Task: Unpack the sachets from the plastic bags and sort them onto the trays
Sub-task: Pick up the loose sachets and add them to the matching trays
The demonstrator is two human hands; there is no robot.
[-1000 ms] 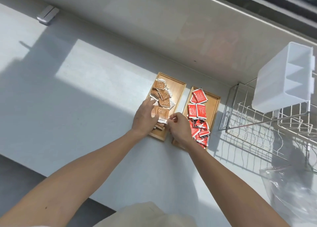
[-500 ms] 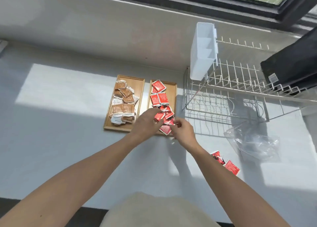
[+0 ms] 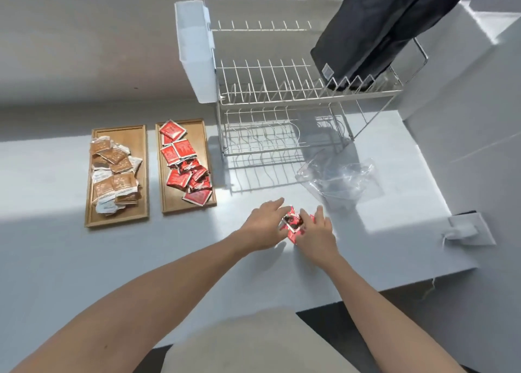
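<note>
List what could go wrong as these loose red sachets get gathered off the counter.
1. Both the left hand and the right hand crowd one small cluster of red sachets; a loose grip may drop some.
2. The red tray is already crowded at its near end, so new sachets may slide over the rim.
3. The brown tray sits alongside, so a careless drop could mix colours.

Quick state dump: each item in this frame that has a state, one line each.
left tray: holds brown sachets
right tray: holds red sachets
loose red sachets: on the counter, between both hands
left hand: on the loose sachets, grip unclear
right hand: on the loose sachets, grip unclear
plastic bag: crumpled, looks emptied
dish rack: holds a black bag
</note>
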